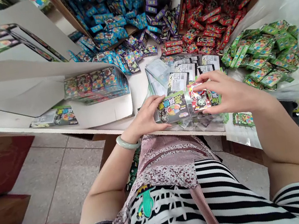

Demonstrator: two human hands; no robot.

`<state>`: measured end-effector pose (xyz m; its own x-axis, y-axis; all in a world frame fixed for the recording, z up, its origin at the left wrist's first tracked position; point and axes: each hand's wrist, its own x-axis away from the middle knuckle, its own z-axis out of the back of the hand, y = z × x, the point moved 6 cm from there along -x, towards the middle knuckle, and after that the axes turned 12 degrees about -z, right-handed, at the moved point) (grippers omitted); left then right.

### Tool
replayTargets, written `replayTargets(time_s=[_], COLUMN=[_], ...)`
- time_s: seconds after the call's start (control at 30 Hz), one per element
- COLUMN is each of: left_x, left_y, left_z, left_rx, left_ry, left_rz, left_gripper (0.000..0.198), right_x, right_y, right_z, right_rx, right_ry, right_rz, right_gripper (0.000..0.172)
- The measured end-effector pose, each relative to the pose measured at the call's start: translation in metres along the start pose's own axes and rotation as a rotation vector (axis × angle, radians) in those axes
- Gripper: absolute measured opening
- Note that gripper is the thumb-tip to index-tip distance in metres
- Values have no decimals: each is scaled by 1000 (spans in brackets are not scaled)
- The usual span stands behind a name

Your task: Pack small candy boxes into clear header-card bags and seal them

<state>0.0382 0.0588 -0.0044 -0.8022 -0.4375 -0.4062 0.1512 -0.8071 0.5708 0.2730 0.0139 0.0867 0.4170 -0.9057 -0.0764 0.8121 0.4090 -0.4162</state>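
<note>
My left hand (148, 117) grips the left end of a flat black-and-green printed packet (174, 108), thumb and fingers along its edges. Between the thumb and fingers of my right hand (222, 92) is a small red box (199, 99), held against the packet's right end. Whether the box is partly inside the packet's clear sleeve I cannot tell. Beneath and behind both hands lie several clear-sleeved cards with barcode labels (179, 81) and a pale stack of clear sleeves (157, 73).
Behind are heaps of blue boxes (111, 22), purple boxes (164, 21) and red boxes (209, 21). Green packets (268, 50) lie on plastic at right. At left, a white carton (27, 86) stands near stacked small boxes (98, 83). The table's front edge (106, 128) runs close to my body.
</note>
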Motion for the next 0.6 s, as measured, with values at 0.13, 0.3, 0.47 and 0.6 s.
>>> replayTargets(time_s=[0.13,0.3,0.47,0.6], left_x=[1,0,-2,0], left_y=[-1,0,8,8], left_z=[0,-1,-9,-13], left_rx=[7,-24,-60,-55], left_ry=[22,25,-17,18], left_rz=[5,17,-13,20], left_gripper=[99,101,103,101], right_x=[4,7,7,4], right_y=[-1,-10,-6,3], right_z=[2,-13,-28,-40], right_rx=[36,54,3,-127], right_ry=[112,39,-55,-16], right_rz=[-56,-10,7,-84], right_gripper=[57,55,58,80])
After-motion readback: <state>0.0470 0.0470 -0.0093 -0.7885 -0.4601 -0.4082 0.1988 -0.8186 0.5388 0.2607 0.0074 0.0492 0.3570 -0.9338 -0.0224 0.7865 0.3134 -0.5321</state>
